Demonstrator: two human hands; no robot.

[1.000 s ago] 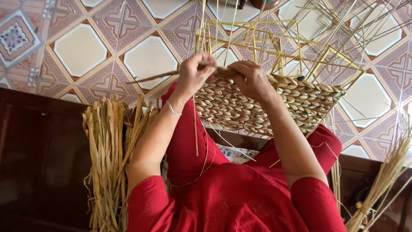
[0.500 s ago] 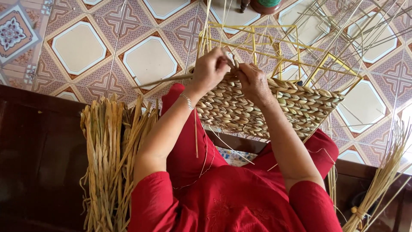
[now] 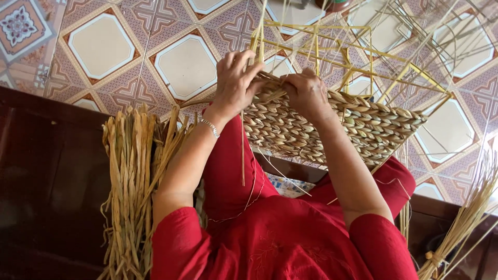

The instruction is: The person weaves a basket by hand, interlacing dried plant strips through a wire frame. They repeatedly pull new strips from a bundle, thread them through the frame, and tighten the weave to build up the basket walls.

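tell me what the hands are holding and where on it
Both the left hand and the right hand grip the woven basket panel at its upper left edge, pinching fibre strands there beside the yellow frame.

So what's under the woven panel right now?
The woven panel rests on the red-clothed knees, with patterned floor tiles beyond. A patterned cloth peeks out below its near edge; the rest underneath is covered.

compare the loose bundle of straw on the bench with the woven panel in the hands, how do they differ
The bundle of straw lies in loose, long, parallel strands; the woven panel is plaited into tight rows. The bundle rests untouched beside the person; the panel is gripped at its top edge by the left hand and right hand. Both look the same pale tan fibre.
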